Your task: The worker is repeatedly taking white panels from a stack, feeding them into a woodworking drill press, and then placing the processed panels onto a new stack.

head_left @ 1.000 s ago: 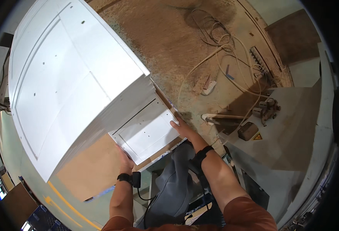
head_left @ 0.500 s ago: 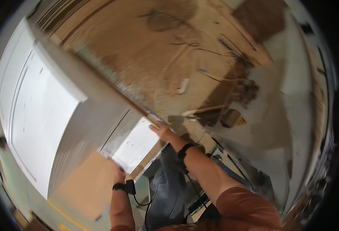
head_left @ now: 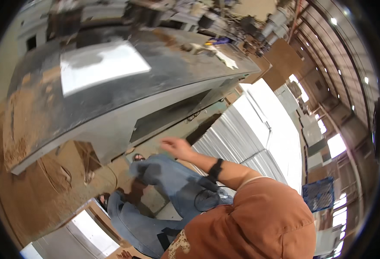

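Observation:
My right hand (head_left: 179, 149) is in the air above my legs, between the grey metal machine table and a stack of white panels. Its fingers point left, slightly blurred and loosely extended, with nothing visible in them. At the bottom edge only the fingers of my left hand (head_left: 124, 255) show, close to the wooden edge of a white panel (head_left: 96, 231) at the lower left; whether they grip it is hidden. A white sheet (head_left: 101, 67) lies flat on the machine table (head_left: 168, 88).
Stacked white panels (head_left: 252, 136) rise to the right of the table. Sawdust (head_left: 24, 129) covers the table's left end. A white glove-like cloth (head_left: 224, 58) lies near its far right end. A blue crate (head_left: 318, 194) stands far right. Cables (head_left: 54, 172) trail on the floor.
My view and body have swung from the white panels to the machine table. My right hand has come off the white panel into the air; my left hand now sits at the bottom edge.

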### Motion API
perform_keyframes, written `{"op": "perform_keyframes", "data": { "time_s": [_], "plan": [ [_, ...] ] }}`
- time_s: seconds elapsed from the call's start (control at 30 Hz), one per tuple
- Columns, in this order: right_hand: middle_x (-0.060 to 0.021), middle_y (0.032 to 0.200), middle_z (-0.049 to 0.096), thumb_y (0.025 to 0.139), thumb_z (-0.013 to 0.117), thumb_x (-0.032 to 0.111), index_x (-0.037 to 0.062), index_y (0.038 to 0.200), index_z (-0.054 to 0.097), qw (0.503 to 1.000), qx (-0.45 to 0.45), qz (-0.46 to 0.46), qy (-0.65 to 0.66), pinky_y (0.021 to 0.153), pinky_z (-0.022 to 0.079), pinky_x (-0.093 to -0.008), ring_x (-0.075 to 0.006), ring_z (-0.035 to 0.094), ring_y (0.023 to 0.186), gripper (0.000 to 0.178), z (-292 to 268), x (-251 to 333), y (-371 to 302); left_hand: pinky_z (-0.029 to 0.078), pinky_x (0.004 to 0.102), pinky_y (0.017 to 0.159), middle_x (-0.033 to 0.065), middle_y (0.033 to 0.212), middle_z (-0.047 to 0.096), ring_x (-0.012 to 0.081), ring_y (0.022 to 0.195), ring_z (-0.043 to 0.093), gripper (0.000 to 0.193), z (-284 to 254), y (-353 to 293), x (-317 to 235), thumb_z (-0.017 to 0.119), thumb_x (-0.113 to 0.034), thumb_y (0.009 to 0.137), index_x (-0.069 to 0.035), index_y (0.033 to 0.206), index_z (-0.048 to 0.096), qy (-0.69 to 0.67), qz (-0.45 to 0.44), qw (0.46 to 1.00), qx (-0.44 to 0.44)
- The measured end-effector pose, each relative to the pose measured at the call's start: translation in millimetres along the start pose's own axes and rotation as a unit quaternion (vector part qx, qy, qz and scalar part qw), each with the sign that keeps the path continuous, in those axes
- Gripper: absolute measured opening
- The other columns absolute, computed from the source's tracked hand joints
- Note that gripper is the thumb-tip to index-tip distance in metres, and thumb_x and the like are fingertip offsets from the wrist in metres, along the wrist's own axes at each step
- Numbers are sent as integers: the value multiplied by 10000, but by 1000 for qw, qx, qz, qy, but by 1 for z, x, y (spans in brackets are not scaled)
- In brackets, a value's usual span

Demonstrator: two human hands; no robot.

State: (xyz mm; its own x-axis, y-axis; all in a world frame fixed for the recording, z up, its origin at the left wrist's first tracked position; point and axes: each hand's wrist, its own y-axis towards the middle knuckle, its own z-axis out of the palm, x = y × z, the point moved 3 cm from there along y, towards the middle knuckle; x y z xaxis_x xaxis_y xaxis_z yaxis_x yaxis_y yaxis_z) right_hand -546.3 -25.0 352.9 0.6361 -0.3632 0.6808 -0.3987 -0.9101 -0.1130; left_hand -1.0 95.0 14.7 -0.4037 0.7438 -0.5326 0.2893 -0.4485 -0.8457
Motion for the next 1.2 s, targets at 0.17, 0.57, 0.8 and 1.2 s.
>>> {"op": "perform_keyframes", "data": {
  "time_s": [0.17, 0.57, 0.8, 1.2],
  "plan": [
    [-160, 1418, 454, 720, 793, 245, 50, 1360, 440, 853, -303, -75, -418, 1038, 376, -535, -368, 420, 1308, 757, -196, -64, -104, 432, 486, 984, 175, 1508, 312, 327, 1326, 392, 677, 35, -37, -39, 402, -528, 972, -120, 1496, 269, 35, 66, 995, 70],
    [-126, 1117, 620, 691, 777, 537, 101, 1174, 601, 872, -318, 157, -338, 846, 489, -502, -317, 557, 1115, 674, -356, -174, -132, 474, 511, 956, 240, 1536, 254, 373, 1352, 368, 744, 30, -194, -181, 420, -544, 965, -53, 1495, 246, 43, 283, 948, 141],
    [-111, 1089, 660, 925, 486, 217, 99, 1035, 668, 724, -325, 335, -508, 879, 445, -683, -298, 626, 1038, 243, -466, -315, -117, 443, 398, 955, 102, 1199, 614, 239, 1110, 584, 433, 184, -312, -257, 597, -336, 950, -87, 1301, 547, 40, 404, 884, 230],
    [-211, 1107, 576, 830, 528, 22, 15, 985, 609, 759, -435, 101, -473, 747, 512, -428, -377, 592, 949, 175, -477, -269, -150, 243, 567, 1121, 141, 1468, 428, 354, 1387, 329, 674, 489, -370, -404, 554, -576, 879, -85, 1340, 544, 536, 717, 446, 17]
  ]
}}
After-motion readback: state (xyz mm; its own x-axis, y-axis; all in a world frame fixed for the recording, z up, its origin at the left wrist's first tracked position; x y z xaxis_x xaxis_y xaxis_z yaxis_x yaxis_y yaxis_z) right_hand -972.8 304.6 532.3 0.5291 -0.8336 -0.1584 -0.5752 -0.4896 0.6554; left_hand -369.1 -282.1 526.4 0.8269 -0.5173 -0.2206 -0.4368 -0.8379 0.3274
